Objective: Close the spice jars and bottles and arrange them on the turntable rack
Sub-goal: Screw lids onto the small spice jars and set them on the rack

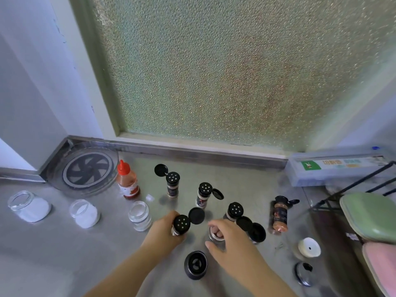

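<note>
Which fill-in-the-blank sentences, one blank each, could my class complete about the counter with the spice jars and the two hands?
1. The left hand grips a spice jar whose black flip lid stands ____.
2. The sauce bottle beside the turntable rack has a ____ cap.
3. The number of spice jars standing on the turntable rack is ____.
4. The three glass jars left of the hands hold a ____ powder.

Missing words: open; red; zero; white
</note>
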Demonstrator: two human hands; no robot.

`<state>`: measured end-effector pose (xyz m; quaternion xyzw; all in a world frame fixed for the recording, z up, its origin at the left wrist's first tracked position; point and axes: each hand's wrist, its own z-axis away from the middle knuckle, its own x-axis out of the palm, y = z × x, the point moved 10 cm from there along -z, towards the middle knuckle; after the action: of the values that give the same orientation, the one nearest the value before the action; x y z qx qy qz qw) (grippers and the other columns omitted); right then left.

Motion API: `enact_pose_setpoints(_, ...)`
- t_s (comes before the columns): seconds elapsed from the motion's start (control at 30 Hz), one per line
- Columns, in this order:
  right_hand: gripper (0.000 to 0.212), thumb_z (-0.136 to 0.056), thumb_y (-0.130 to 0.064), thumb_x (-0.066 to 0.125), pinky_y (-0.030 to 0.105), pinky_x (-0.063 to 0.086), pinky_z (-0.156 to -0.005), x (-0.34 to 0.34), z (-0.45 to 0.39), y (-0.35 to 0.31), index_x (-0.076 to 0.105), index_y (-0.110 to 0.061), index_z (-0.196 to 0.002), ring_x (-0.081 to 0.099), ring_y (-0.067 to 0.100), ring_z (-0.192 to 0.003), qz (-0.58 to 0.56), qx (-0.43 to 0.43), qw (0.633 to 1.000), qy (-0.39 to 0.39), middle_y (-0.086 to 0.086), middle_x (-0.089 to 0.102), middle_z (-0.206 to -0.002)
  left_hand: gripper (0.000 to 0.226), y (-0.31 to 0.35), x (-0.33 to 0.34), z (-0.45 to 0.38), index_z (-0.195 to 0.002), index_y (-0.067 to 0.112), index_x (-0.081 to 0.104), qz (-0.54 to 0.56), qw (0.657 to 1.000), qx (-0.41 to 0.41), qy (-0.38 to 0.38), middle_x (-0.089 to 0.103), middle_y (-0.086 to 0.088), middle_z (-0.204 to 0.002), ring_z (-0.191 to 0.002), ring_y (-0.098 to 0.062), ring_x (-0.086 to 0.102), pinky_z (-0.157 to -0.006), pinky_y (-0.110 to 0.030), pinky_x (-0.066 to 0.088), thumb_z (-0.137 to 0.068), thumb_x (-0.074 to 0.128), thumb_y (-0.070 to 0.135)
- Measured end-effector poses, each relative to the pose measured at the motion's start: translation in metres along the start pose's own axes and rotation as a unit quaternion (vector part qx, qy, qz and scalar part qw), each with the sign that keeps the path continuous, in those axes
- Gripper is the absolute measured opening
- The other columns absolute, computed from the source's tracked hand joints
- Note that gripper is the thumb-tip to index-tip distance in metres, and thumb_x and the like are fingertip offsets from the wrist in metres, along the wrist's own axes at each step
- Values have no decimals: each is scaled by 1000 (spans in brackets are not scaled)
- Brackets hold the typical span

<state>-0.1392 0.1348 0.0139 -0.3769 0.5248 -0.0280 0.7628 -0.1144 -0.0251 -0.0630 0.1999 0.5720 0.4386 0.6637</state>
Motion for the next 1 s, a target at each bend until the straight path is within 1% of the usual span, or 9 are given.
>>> enact_pose_setpoints(0.13, 53, -80, -39, 65, 14, 46, -83, -21, 0, 1, 40, -30, -125, 57, -2, -93, -135, 81, 987, 39, -16, 59, -101, 34, 45, -34, 20, -87, 35, 57, 75, 991, 75, 81, 66, 19, -90, -87, 1, 60, -80, -19, 46, -58, 73, 37)
enact_pose_setpoints(0.2, 52, -80, -36, 67, 11, 46, -79, -30, -4, -14, 38, -32, -123, 58, -8, -93, -209, 81, 974, 28, -17, 61, -103, 35, 83, -57, 35, -90, 34, 59, 108, 977, 140, 115, 63, 20, -93, -88, -1, 59, -78, -14, 44, -57, 71, 37)
enact_pose_setpoints(0.33, 45, -71, -24, 71, 16, 49, -79, -75, -3, -68, 54, -29, -113, 63, 0, -97, -361, -18, 928, 95, -12, 71, -100, 35, 148, -92, 59, -98, 41, 57, 139, 946, 251, 148, 61, 9, -90, -85, -9, 61, -78, -26, 52, -65, 66, 32)
enact_pose_setpoints(0.43, 47, -57, -18, 66, 11, 48, -74, -107, 6, -95, 66, -37, -101, 67, 3, -84, -431, -87, 885, 153, -16, 73, -96, 35, 175, -111, 74, -98, 43, 54, 116, 927, 287, 211, 55, 11, -92, -83, 0, 57, -73, -5, 43, -64, 60, 37)
enact_pose_setpoints(0.53, 57, -52, -36, 69, 15, 48, -84, -129, 22, -125, 59, -56, -105, 66, 2, -92, -330, -175, 910, 181, -18, 68, -109, 18, 195, -119, 89, -91, 36, 57, 48, 908, 308, 280, 53, 15, -81, -79, 10, 53, -79, 6, 31, -75, 49, 39)
enact_pose_setpoints(0.67, 40, -72, -38, 65, 1, 39, -87, -155, 48, -159, 60, -43, -112, 55, -10, -109, -76, -294, 908, 289, -26, 57, -123, 31, 205, -123, 93, -92, 45, 55, 73, 906, 317, 270, 58, 20, -85, -77, 11, 56, -69, 2, 39, -63, 52, 35)
enact_pose_setpoints(0.73, 34, -81, -43, 58, 1, 38, -88, -164, 57, -166, 60, -39, -114, 54, -9, -111, -53, -311, 890, 329, -24, 58, -123, 38, 209, -126, 96, -94, 48, 58, 131, 910, 311, 240, 67, 21, -91, -78, 8, 64, -71, 0, 42, -57, 59, 43)
enact_pose_setpoints(0.83, 32, -90, -45, 47, 9, 41, -93, -177, 63, -168, 63, -30, -114, 57, -2, -112, -73, -332, 873, 349, -19, 59, -121, 30, 226, -135, 105, -88, 39, 62, 84, 902, 344, 247, 64, 20, -70, -70, 15, 56, -77, 7, 31, -60, 65, 50)
enact_pose_setpoints(1.0, 33, -92, -35, 46, 16, 43, -95, -188, 59, -168, 63, -22, -117, 57, 3, -113, -67, -349, 879, 318, -14, 60, -120, 48, 235, -131, 96, -97, 47, 58, 165, 902, 353, 189, 61, 2, -82, -68, -2, 57, -63, -16, 45, -57, 63, 72)
